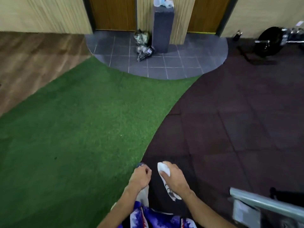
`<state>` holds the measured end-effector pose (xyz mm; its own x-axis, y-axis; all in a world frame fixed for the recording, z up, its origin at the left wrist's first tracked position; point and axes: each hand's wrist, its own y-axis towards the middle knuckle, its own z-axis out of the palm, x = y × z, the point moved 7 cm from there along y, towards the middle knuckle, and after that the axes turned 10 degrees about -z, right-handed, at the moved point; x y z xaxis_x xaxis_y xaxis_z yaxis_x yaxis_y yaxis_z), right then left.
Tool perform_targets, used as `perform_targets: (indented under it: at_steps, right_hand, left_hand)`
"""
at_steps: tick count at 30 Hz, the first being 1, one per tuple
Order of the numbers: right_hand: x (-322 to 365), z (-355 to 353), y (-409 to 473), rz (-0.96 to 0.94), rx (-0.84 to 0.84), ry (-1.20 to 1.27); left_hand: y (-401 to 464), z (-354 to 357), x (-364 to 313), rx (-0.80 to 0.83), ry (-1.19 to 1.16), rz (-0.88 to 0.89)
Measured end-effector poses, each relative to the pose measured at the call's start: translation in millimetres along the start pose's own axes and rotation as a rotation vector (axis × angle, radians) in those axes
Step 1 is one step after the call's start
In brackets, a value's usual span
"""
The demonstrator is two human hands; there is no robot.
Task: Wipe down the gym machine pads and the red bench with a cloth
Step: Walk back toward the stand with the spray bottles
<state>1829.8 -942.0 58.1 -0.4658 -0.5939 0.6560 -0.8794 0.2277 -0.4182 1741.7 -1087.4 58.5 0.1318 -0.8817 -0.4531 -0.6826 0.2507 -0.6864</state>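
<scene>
Viewpoint: head camera looking down past the person's blue and white shirt [158,219] to both hands held low in front of the body
Right hand [174,176]: clamped around the white cloth [163,169], thumb pressed over its upper end; the printed lower end hangs below the wrist
Left hand [141,176]: curled into a loose fist just beside the right, not touching the cloth; whether it pinches something pale underneath cannot be told
Floor: green turf [74,120] on the left, dark rubber tiles [238,120] on the right, grey tiled step [164,63] ahead
Surroundings: grey pillar [162,28] with 2 crumpled bags [143,45] at its base; black weight plate [269,41] by the far wall
Task targets: no red bench is visible; a grey metal frame [263,204] at lower right may belong to a machine, pads unseen
Stage (judged): cloth in hand, wiping not yet possible from this spot
Risk 1: the dangling cloth end may drag on the floor and carry grit to the pads
Risk 2: stepping right without looking could strike the nearby frame
</scene>
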Motion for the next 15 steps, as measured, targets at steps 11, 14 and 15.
perform_targets:
  at_steps: [11, 14, 15]
  right_hand:
    - [74, -162, 296, 0.016, -0.091, 0.041]
    - [78, -194, 382, -0.013, -0.083, 0.025]
    - [78, -208, 412, -0.02, -0.09, 0.029]
  left_hand:
    - [227, -175, -198, 0.06, 0.088, 0.035]
    - [298, -204, -244, 0.064, 0.093, 0.024]
    - [325, -214, -261, 0.065, 0.086, 0.018]
